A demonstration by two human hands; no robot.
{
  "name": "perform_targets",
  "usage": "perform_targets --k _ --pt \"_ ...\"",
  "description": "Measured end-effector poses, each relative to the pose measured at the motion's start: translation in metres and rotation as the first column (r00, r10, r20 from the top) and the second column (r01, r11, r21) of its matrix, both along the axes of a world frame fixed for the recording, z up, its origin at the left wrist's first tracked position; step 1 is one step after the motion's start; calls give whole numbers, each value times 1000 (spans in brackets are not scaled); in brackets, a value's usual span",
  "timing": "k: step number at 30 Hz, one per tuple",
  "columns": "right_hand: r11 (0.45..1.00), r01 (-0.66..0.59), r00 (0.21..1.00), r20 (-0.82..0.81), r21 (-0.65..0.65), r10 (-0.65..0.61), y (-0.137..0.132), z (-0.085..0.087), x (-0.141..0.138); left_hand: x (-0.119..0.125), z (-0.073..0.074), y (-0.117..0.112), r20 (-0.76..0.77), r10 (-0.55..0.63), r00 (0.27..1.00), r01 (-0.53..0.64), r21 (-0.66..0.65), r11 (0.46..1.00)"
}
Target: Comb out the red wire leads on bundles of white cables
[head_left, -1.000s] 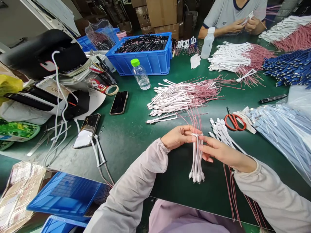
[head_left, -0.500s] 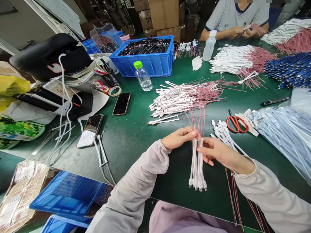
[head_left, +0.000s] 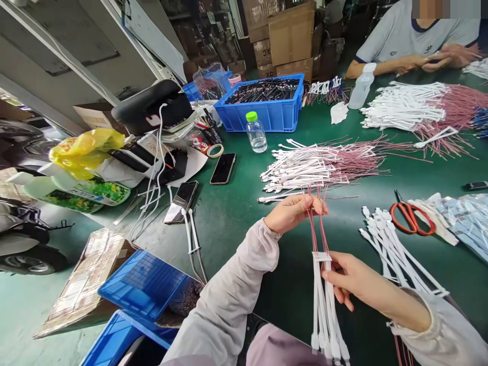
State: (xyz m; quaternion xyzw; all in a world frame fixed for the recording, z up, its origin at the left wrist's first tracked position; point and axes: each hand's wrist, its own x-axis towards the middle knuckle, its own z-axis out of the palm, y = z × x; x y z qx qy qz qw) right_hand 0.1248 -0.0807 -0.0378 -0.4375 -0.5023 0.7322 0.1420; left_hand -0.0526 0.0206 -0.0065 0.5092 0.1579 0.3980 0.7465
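Observation:
My left hand is pinched around a bunch of thin red wires that rise above its fingers. Below, a bundle of flat white cables hangs from those wires, with a white band around it. My right hand grips the bundle just under the band. The bundle's lower end runs out of view at the bottom edge. To the right lies a loose bunch of white cables with connectors. A large pile of white cables with red wires sits beyond my hands.
A co-worker handles cables at the far side. Red-handled scissors, a blue crate of black parts, a water bottle and phones stand on the green table mat. Blue trays lie off the near edge.
The white band now sits lower on the bundle, and my right hand has moved down with it. More red wire shows above. The whole view has swung left.

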Motion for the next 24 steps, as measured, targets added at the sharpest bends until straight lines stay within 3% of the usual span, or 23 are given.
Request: perform_targets --k 5,11,13,14,16,17,18,19,20,21,22,23,24 --pt "999 -24 999 48 25 23 0 2 0 0 -1 0 23 26 999 -25 -25 999" --pt "1000 10 1000 -21 -16 -10 0 1 2 -1 0 -1 36 40 999 -39 -23 999" --pt "991 130 989 -62 -26 -131 4 3 5 -3 2 1 -33 129 991 -131 -46 990" --pt "970 240 966 -91 -26 -242 6 6 8 -4 2 2 -98 231 968 -237 -51 970" --pt "857 515 841 -180 -22 -510 14 15 15 -5 4 3 -243 451 859 -469 -20 883" --pt "773 635 748 -234 -23 -621 18 20 18 -5 4 1 -301 479 825 -505 -8 863" --pt "689 724 656 -284 -22 -699 22 25 21 -2 4 -1 -350 408 843 -444 -25 896" --pt "620 785 582 -328 -15 -744 25 30 23 2 3 -5 -385 228 894 -278 -80 957" --pt "563 827 525 -361 2 -770 27 34 25 9 1 -11 -391 -32 920 -37 -167 985" --pt "515 857 486 -380 29 -787 28 37 25 17 -2 -18 -357 -290 888 201 -266 943" --pt "478 876 463 -389 65 -796 28 39 25 28 -7 -25 -293 -482 825 374 -355 857" --pt "450 886 454 -389 108 -801 26 39 24 39 -11 -33 -216 -565 796 443 -429 787" --pt "436 886 461 -379 156 -802 24 39 22 51 -17 -41 -130 -543 829 420 -497 760"
